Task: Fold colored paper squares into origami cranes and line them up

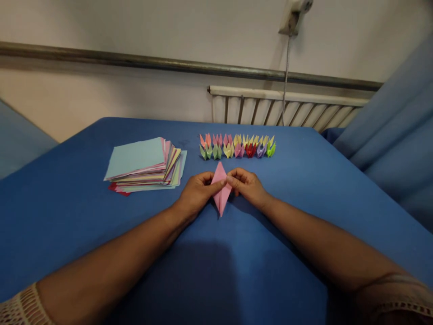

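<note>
A pink origami paper (220,198), folded into a long diamond, is held upright-pointed between both hands at the middle of the table. My left hand (198,192) pinches its left side, the thumb lying across the front face. On the opposite edge, my right hand (248,186) grips with thumb and fingertips. The two thumbs nearly meet at the diamond's centre. Just beyond the hands stand two rows of small folded paper cranes (239,150) in several colours. To the left of my left hand lies a thick stack of coloured paper sheets (137,158), light blue on top.
The table has a blue cover (291,271). Behind it are a wall with a metal pipe (169,64), a white radiator (257,94) and a socket with a plugged-in cord (287,67). A blue curtain (399,126) hangs at the right.
</note>
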The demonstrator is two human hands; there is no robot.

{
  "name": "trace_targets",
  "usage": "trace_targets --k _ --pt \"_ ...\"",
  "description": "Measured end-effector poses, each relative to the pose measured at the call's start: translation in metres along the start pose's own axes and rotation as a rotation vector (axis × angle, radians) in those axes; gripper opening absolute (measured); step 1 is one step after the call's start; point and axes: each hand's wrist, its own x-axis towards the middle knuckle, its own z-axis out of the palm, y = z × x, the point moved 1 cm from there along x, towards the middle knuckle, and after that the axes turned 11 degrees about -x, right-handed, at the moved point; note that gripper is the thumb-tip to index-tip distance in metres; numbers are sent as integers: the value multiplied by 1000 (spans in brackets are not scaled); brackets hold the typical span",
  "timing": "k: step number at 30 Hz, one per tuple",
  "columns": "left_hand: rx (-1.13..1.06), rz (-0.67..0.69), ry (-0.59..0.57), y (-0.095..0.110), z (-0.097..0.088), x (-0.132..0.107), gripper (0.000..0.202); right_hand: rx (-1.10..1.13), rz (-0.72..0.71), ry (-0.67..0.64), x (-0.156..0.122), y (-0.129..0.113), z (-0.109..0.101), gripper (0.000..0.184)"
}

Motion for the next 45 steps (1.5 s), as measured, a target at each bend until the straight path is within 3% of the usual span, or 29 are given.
trace_targets --k 3,7,12,19,28,36,45 --pt "-165 37 90 -1 -1 1 28 58 71 -120 -1 4 5 37" --pt "-250 43 90 -5 -3 3 28 120 101 -185 -1 9 8 40" --pt "-231 54 119 -6 -7 4 27 179 149 -134 1 6 5 43" --pt "-192 58 132 -7 -7 4 26 19 118 -115 -1 1 0 38" --pt "-188 80 157 -6 -18 14 25 196 168 -308 2 4 -7 61" --pt "-271 68 139 -4 -17 14 27 136 230 -367 3 6 -6 32" --pt "-299 79 166 -5 -19 17 28 154 267 -393 2 3 -5 32"
